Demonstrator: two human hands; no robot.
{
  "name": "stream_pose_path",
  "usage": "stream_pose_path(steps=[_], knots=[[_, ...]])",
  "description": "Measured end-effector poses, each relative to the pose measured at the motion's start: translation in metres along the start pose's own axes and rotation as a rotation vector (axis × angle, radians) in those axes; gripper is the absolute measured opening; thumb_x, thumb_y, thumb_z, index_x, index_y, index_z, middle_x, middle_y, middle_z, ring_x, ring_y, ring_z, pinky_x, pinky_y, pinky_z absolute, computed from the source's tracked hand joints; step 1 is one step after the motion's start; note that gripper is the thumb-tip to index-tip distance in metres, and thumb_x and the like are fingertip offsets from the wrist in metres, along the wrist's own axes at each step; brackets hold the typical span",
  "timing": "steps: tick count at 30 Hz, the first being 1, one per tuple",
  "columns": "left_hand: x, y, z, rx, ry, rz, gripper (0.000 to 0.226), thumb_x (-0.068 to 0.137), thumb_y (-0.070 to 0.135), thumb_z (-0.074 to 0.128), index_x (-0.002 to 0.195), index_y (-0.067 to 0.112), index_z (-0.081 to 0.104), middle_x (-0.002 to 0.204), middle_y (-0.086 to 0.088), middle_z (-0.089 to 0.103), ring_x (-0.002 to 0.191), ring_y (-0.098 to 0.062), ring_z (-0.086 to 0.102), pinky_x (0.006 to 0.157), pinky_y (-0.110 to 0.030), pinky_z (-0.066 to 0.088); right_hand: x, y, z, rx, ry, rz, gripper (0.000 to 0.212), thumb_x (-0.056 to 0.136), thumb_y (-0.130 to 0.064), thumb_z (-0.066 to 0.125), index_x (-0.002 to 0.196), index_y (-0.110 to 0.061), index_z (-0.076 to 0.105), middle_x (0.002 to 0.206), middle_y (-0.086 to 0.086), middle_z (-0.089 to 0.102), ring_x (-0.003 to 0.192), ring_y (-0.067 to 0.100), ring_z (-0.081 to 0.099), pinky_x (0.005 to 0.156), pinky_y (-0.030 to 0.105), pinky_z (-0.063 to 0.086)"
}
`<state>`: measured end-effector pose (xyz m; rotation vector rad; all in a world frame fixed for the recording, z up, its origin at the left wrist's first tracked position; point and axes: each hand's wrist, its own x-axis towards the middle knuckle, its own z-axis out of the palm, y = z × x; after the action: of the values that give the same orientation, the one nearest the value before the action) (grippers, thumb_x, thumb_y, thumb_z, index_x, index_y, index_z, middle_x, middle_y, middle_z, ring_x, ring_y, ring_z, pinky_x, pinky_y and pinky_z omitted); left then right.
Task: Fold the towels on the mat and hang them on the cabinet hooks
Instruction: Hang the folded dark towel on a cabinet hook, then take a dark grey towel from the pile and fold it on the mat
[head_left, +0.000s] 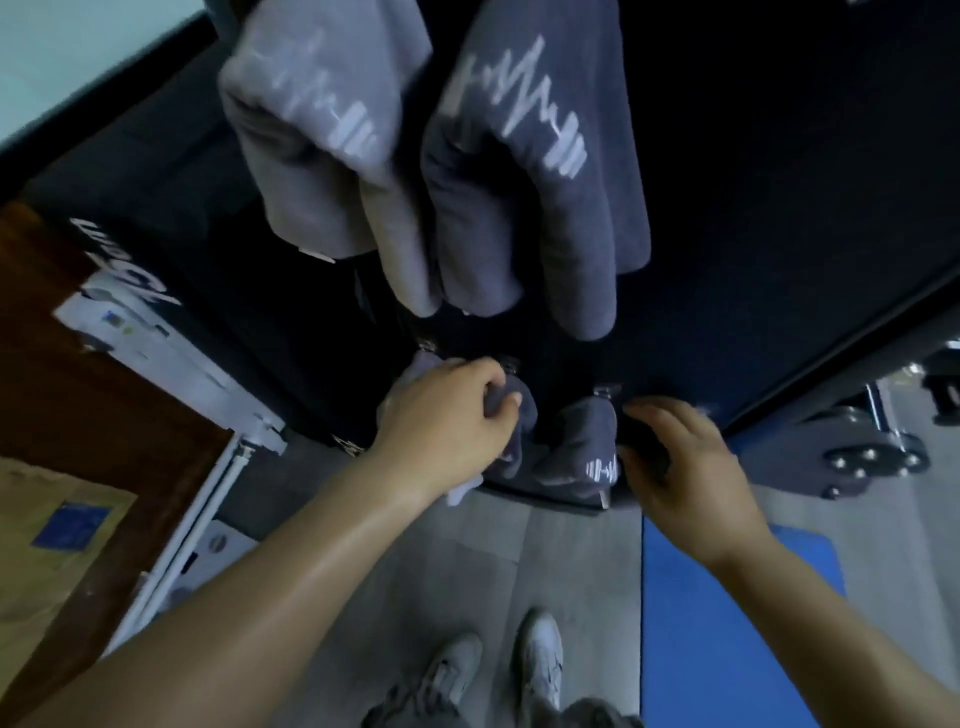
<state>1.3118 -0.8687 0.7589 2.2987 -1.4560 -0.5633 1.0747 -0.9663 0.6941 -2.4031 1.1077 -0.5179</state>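
At 6 o'clock, nearest the person, stand a pair of pale shoes (498, 670) on the grey floor, and at 5 o'clock beside them lies the blue mat (727, 597); the strip of it in view carries no towel. Both bare arms reach up and forward to the dark cabinet (753, 208). Just below the middle, the left hand (452, 410) has its fingers and thumb curled tight round the bunched top of a grey towel (519, 421), right under a small metal hook (511, 364). At 4 o'clock the right hand (675, 452) is half-curled just beside a second low towel (582, 441), which hangs from its own hook; whether those fingers hold any cloth I cannot tell, as the spot is dark and blurred. Further up the cabinet face, a pale grey towel (322, 130) at 11 o'clock and a darker towel (545, 156) at 12 o'clock hang folded side by side, each with a white zigzag mark. By my reckoning the job is nearly finished: two towels are up, a third seems hooked, and the fourth is at its hook, not yet let go.
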Motion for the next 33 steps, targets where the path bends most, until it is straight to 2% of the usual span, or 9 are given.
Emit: stream_pose_path(steps=[3,8,12,14,21,27,33], knots=[[0.012,0.003,0.029,0.143,-0.117,0.125,0.029,0.097,0.047,0.051,0.112,0.025,0.062,0.111,0.001,0.065,0.101,-0.025,0.064,0.084,-0.04,0.052,-0.053,0.022,0.026,-0.082,-0.021,0.172,0.036,0.085,-0.013,0.074,0.12,-0.014,0.064,0.122,0.003,0.062,0.105,0.033,0.06,0.081,0.036,0.052],[0.015,0.036,0.093,0.281,-0.321,0.364,0.03,0.097,0.046,0.051,0.114,0.023,0.06,0.115,-0.003,0.063,0.102,-0.03,0.063,0.085,-0.041,0.05,-0.165,0.041,0.053,-0.132,-0.081,0.585,0.04,0.092,-0.025,0.068,0.13,-0.015,0.062,0.128,0.003,0.062,0.116,0.032,0.056,0.093,0.042,0.049],[-0.007,0.086,0.164,0.414,-0.478,0.636,0.031,0.096,0.049,0.05,0.108,0.022,0.059,0.112,-0.007,0.064,0.103,-0.034,0.061,0.089,-0.042,0.047,-0.266,0.039,0.067,-0.131,-0.041,0.882,0.039,0.093,-0.03,0.065,0.129,-0.017,0.062,0.128,0.002,0.062,0.115,0.03,0.056,0.093,0.042,0.047],[-0.028,0.113,0.202,0.496,-0.538,0.801,0.038,0.095,0.055,0.049,0.112,0.022,0.059,0.112,-0.006,0.064,0.106,-0.033,0.061,0.09,-0.041,0.044,-0.315,0.034,0.071,-0.123,-0.004,1.043,0.038,0.094,-0.033,0.063,0.129,-0.018,0.062,0.128,0.001,0.062,0.115,0.029,0.055,0.094,0.042,0.043],[-0.137,0.224,0.326,0.685,-0.788,1.268,0.052,0.095,0.059,0.047,0.13,0.022,0.055,0.124,-0.005,0.059,0.115,-0.028,0.058,0.099,-0.042,0.044,-0.468,0.015,0.071,-0.047,0.191,1.514,0.039,0.095,-0.037,0.06,0.13,-0.02,0.06,0.128,0.0,0.06,0.119,0.027,0.052,0.095,0.042,0.041],[-0.268,0.337,0.425,0.763,-0.867,1.625,0.053,0.097,0.058,0.045,0.135,0.021,0.052,0.123,-0.004,0.059,0.111,-0.027,0.059,0.096,-0.042,0.043,-0.586,0.021,0.057,0.05,0.396,1.85,0.039,0.092,-0.032,0.063,0.129,-0.019,0.06,0.128,-0.001,0.061,0.118,0.026,0.053,0.096,0.042,0.041],[-0.4,0.442,0.522,0.816,-0.924,1.827,0.054,0.098,0.057,0.045,0.139,0.022,0.049,0.13,-0.004,0.058,0.116,-0.027,0.057,0.101,-0.043,0.042,-0.696,0.053,0.033,0.172,0.538,2.042,0.043,0.095,-0.035,0.059,0.135,-0.02,0.055,0.136,-0.001,0.056,0.123,0.024,0.049,0.1,0.041,0.038]])
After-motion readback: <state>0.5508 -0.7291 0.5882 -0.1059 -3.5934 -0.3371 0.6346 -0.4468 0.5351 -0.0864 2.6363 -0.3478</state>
